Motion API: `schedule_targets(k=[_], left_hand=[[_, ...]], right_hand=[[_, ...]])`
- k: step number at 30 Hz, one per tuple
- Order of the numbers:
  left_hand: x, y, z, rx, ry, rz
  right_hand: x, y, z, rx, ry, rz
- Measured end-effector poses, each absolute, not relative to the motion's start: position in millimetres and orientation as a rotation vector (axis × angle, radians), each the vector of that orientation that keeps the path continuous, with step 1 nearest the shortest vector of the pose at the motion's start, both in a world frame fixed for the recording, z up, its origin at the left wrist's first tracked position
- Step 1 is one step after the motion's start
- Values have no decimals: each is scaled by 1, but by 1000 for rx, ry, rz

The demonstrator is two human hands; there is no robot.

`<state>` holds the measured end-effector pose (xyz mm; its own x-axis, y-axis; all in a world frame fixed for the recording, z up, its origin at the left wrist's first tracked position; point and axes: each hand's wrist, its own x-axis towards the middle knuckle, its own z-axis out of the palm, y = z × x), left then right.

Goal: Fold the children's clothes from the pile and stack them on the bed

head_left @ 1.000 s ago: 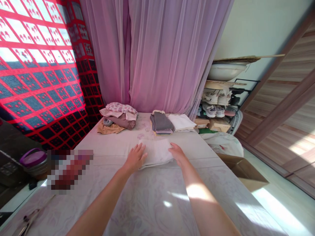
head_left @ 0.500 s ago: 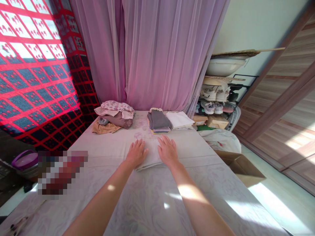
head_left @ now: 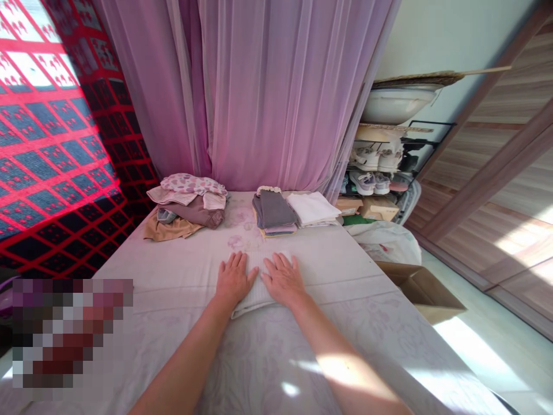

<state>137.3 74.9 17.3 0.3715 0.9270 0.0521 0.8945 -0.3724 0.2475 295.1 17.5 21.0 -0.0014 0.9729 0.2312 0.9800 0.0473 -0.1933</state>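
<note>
A folded white ribbed garment (head_left: 256, 295) lies flat on the bed's pale floral sheet (head_left: 259, 357). My left hand (head_left: 235, 279) rests palm down on its left part, fingers spread. On its right part lies my right hand (head_left: 284, 280), also flat with the fingers apart. Both hands cover much of the cloth, so its exact kind cannot be made out. Beyond them stand a stack of folded dark grey clothes (head_left: 276, 208) and, just right of it, a folded white stack (head_left: 313, 208).
A loose heap of clothes (head_left: 190, 207) sits at the back left, before a purple curtain (head_left: 268, 104). Along the right stand a shoe rack (head_left: 375, 164), a white plastic bag (head_left: 384, 242) and an open cardboard box (head_left: 425, 291). A blurred patch hides the left edge.
Both hands have slid slightly nearer and now lie flatter on the folded cloth; the right has come closer to the left. The view has shifted a little to the right.
</note>
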Motion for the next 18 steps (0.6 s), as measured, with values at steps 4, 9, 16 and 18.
schedule_targets(k=[4,9,16,18], left_hand=[[139,77,14,2440,1643,299],[136,85,14,2335,1599,313],[76,66,-6,2211,1373,794],[56,52,-10,2118,1362,921]], right_hand=[[295,18,20,-1987,-2048,-38],[294,19,21,-2016,-2049,-3],[312,20,22,-1891,-1857,123],[325,22,19,-1872,-1589,182]])
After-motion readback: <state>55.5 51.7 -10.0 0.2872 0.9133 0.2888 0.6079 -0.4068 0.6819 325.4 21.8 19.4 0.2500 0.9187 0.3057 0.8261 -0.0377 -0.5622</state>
